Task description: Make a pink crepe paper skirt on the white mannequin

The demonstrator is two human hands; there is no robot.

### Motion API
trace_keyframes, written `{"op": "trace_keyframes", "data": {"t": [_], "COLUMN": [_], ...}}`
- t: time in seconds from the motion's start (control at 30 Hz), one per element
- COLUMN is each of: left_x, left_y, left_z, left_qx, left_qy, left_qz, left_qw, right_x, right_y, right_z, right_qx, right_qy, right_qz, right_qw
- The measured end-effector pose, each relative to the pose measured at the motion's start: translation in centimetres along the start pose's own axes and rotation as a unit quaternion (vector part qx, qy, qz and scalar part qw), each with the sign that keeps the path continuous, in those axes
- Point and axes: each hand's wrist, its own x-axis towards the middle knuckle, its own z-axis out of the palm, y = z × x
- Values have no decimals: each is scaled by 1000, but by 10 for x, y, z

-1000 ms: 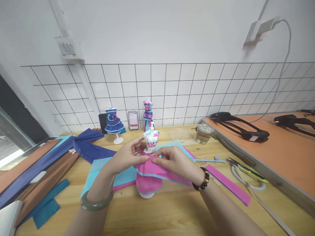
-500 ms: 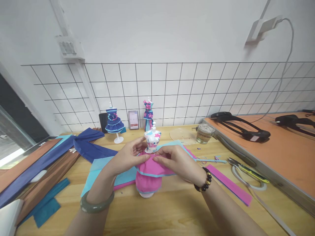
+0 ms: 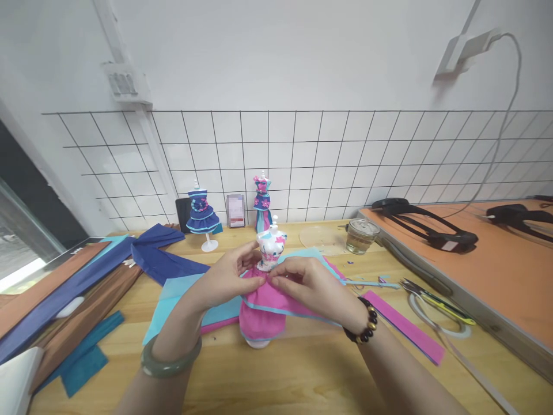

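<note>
A small white mannequin (image 3: 271, 245) with pink and blue pattern on its bodice stands upright before me. Around its lower part hangs a pink skirt (image 3: 262, 325) with a light blue hem. Over that, at the waist, lies a strip of pink fabric (image 3: 280, 302) edged in light blue, trailing to the right under my right hand. My left hand (image 3: 235, 274) is closed at the waist's left side, its thumb pressing the fabric and fingers behind the mannequin. My right hand (image 3: 309, 285) pinches the strip's upper edge between thumb and forefinger.
Two dressed mannequins, one in a blue tiered dress (image 3: 202, 213) and one in a blue and pink dress (image 3: 262, 202), stand behind. Light blue fabric (image 3: 173, 300) lies beneath my left arm. At right are a glass jar (image 3: 362, 236), pink strip (image 3: 404, 328), yellow cutter (image 3: 451, 308) and black headsets (image 3: 449, 239).
More of the pink strip now stretches rightward beneath my right hand, and its fabric looks gathered at the waist. Both hands stay by the mannequin. The view has shifted slightly.
</note>
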Motion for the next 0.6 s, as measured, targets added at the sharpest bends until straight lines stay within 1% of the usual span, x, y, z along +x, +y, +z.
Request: {"op": "trace_keyframes", "data": {"t": [0.17, 0.37, 0.5, 0.6], "left_x": [0, 0, -1, -1], "left_y": [1, 4, 3, 0], "left_z": [0, 4, 4, 3], "left_qx": [-7, -11, -11, -22], "left_qy": [-13, 5, 16, 26], "left_qz": [1, -5, -20, -29], "left_qw": [1000, 1000, 1000, 999], "right_x": [1, 2, 2, 2], "right_y": [1, 2, 2, 1], "right_z": [4, 9, 8, 7], "right_qx": [-7, -11, -21, -18], "right_qy": [21, 64, 70, 58], "right_qz": [2, 5, 2, 4], "right_qw": [1000, 998, 997, 998]}}
